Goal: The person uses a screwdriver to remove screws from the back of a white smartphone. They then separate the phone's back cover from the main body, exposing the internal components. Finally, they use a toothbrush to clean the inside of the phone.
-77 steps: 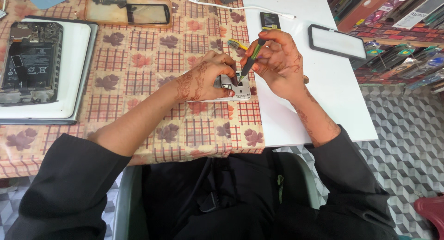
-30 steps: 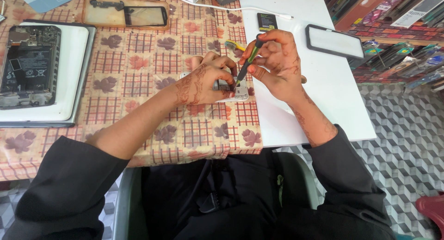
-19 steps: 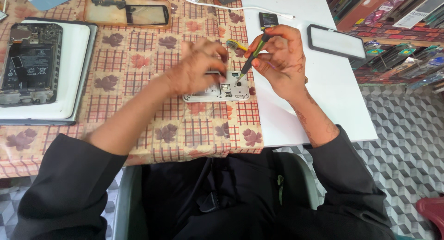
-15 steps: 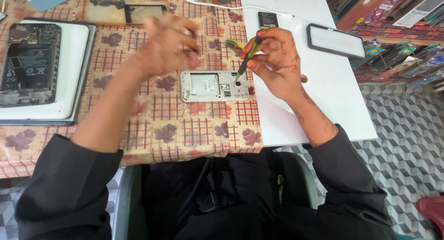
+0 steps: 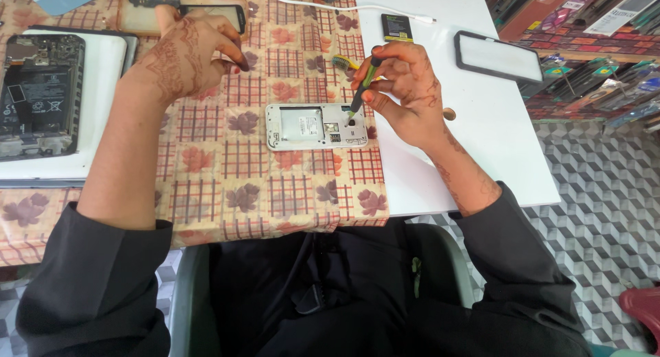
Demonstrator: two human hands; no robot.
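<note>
A white phone (image 5: 309, 125) with its back cover off lies flat on the checked tablecloth (image 5: 206, 185), its empty battery bay facing up. My right hand (image 5: 402, 89) grips a green-handled screwdriver (image 5: 363, 85) whose tip rests on the phone's right end. My left hand (image 5: 189, 44) is raised up and to the left, away from the phone, with thumb and fingertips pinched together; whether something small is between them I cannot tell. It hovers just below a brown phone case (image 5: 182, 6).
An opened dark phone (image 5: 38, 92) lies on a white tray (image 5: 103, 75) at the far left. A black battery (image 5: 397, 27), a white cable (image 5: 357, 10) and a black-framed screen panel (image 5: 498, 54) rest on the white table (image 5: 481, 158). Shelves of packaged goods stand at right.
My left hand let go of the white phone and travelled up and left toward the brown case. The phone now lies uncovered. My right hand stayed with the screwdriver.
</note>
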